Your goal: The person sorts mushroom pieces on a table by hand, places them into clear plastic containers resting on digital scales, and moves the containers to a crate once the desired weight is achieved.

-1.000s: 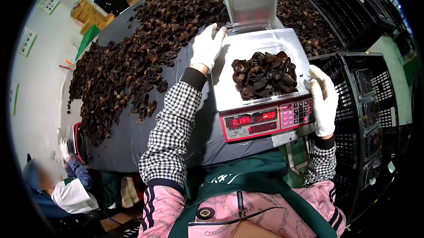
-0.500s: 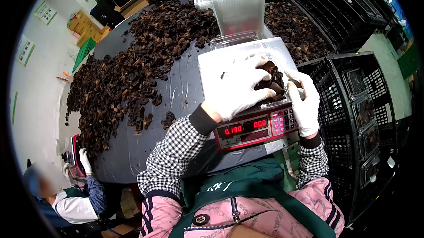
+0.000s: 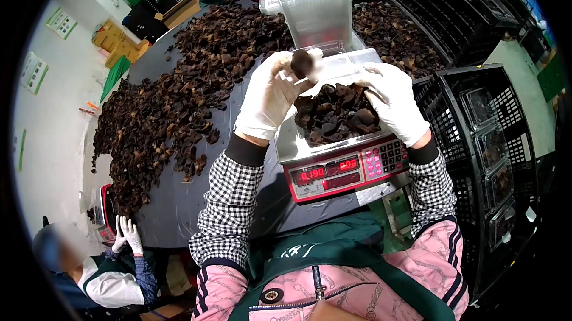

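Note:
My left hand [image 3: 268,97], in a white glove, is raised above the left side of the scale. It pinches a dark, rounded piece of dried wood ear mushroom [image 3: 302,65] between thumb and fingers. Below it, a heap of dried wood ear [image 3: 336,115] fills a clear plastic box, whose walls are mostly hidden. My right hand [image 3: 394,99], also gloved, curls around the box's right rear edge, with fingertips beside the mushrooms. Under the box stands a red electronic scale [image 3: 326,179] with a silver plate; its left display reads 0.190.
A large heap of dried wood ear [image 3: 173,97] covers much of the dark table [image 3: 238,136]. Stacked clear boxes [image 3: 316,8] stand behind the scale. A black crate [image 3: 453,142] with packed boxes is at right. Co-workers' gloved hands [image 3: 128,234] show at far left and top.
My left hand has lifted from the box and moved left with a mushroom piece. My right hand has shifted up along the box. The co-worker's hands at left have come together.

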The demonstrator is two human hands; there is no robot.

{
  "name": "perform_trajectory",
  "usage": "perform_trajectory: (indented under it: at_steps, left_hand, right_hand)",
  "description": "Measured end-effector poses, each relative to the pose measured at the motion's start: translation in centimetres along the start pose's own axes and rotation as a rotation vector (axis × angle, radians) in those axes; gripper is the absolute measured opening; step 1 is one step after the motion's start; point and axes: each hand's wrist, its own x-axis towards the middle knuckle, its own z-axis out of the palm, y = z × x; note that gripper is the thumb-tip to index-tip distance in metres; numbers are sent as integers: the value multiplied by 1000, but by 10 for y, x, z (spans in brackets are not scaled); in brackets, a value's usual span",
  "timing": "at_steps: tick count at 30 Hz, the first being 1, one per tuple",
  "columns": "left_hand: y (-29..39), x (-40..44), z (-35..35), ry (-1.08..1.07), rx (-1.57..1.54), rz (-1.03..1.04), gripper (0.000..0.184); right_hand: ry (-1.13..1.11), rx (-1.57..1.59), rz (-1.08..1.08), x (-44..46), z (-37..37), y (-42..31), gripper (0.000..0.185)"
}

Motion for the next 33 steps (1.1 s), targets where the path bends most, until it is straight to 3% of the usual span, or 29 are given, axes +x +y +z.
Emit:
perform_trajectory:
  at_steps: [6,9,13,15,18,22,25,27,29,31,32,33]
  left_hand:
    - [-1,0,-10,132,-42,-74,30]
    - [-6,-1,-1,115,13,-65,30]
    - [-23,-2,8,50,88,-31,29]
    - [-26,-5,12,41,196,-25,24]
    - [-29,-6,11,62,411,-26,18]
    - [-26,-14,23,64,453,-34,22]
    - [-29,-15,34,83,599,-13,26]
    - [-30,-20,48,39,770,67,27]
    - [-24,-29,73,-13,1286,293,24]
    - [-37,-38,86,-96,1448,684,22]
    - [-47,-37,91,-93,1074,421,20]
    - [-50,-38,92,-175,1067,386,20]
  right_hand:
    - [28,-69,-88,11,-15,-11,21]
    - [61,58,45,22,-41,-38,13]
    - [88,559,401,23,-42,-49,20]
    - [121,586,437,21,-42,-45,22]
    - [181,915,627,15,-47,-49,24]
    - [309,1489,634,-19,-39,-22,28]
    - [398,1635,812,-40,-34,-33,35]
    - [298,1720,676,-51,-27,-34,37]
    - [228,1674,812,-46,-31,-52,37]
    - [212,1724,868,-39,-36,-67,41]
    - [272,1794,907,-41,-35,-67,44]
    - [333,1863,945,-41,-34,-68,48]
